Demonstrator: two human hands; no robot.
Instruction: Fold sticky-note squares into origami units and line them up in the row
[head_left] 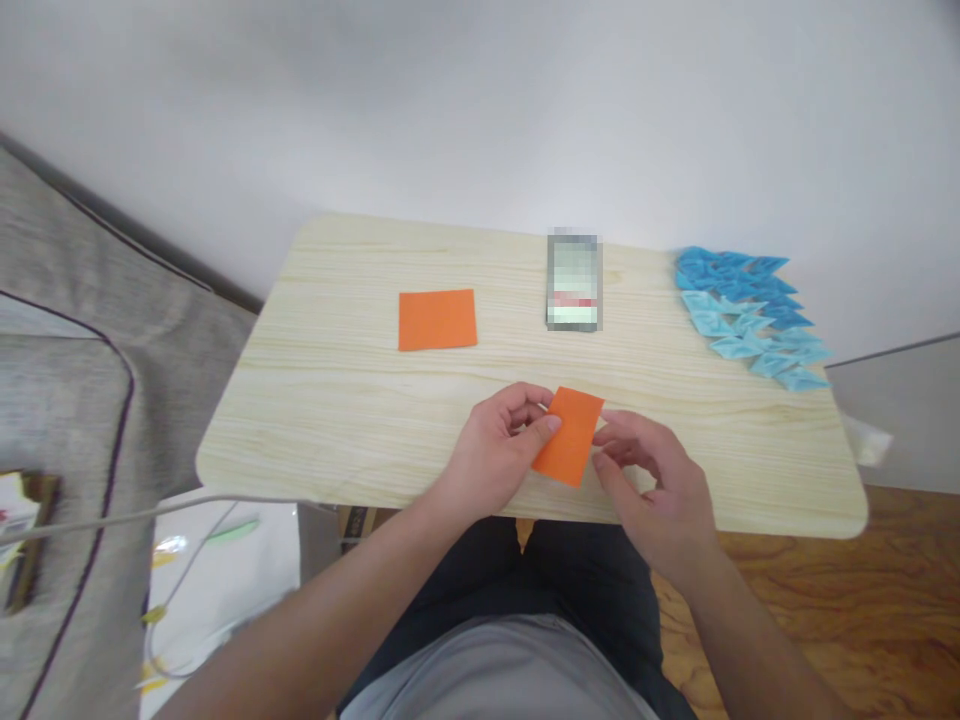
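Observation:
An orange sheet of paper, small and rectangular, is held slightly tilted above the near edge of the table. My left hand pinches its left edge, thumb on top and fingers behind. At the right edge of the sheet is my right hand, its fingers bent and its thumb apart from them; whether the fingertips touch the paper is hard to make out. A second orange piece of paper lies flat on the table, farther away to the left.
On the pale wooden table, a phone with a blurred screen lies near the back. Folded blue paper pieces and light blue ones are grouped at the right. A grey cable runs along the left, beside grey fabric.

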